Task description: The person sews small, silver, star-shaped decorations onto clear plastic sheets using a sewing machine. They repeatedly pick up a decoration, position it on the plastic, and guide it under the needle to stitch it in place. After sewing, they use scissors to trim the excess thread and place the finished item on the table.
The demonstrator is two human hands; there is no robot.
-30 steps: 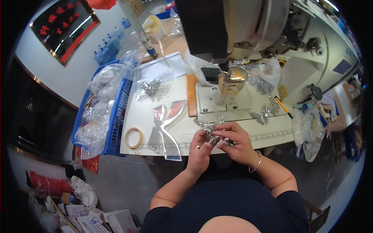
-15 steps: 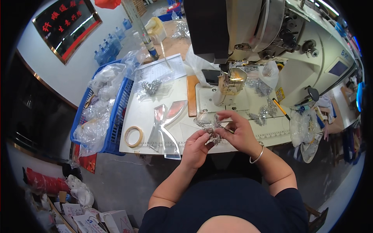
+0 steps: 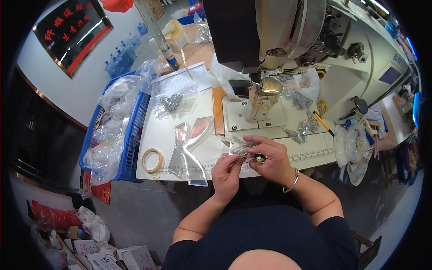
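Just in front of the sewing machine's bed, my two hands meet over a small silver lacy ornament [image 3: 240, 150]. My left hand [image 3: 226, 174] pinches its near edge between thumb and fingers. From the other side my right hand [image 3: 272, 161] is closed on it, and a small dark item shows between those fingers, too covered to name. The sewing machine [image 3: 264, 92] stands beyond with its lamp lit. Similar silver ornaments [image 3: 298, 133] lie right of the needle area. Curved clear plastic pieces [image 3: 194, 158] lie left of my hands.
A tape roll [image 3: 152, 160] sits at the table's left, beside a blue basket [image 3: 131, 148] full of clear bags. Behind are paper sheets [image 3: 193, 77] and a bag of silver pieces [image 3: 172, 102]. A yellow pen [image 3: 323, 123] and a hanging plastic bag [image 3: 348, 146] are at the right.
My hands have drawn closer together around the ornament. The left hand turned more upright and the right hand came slightly lower and nearer. The view shifted a little.
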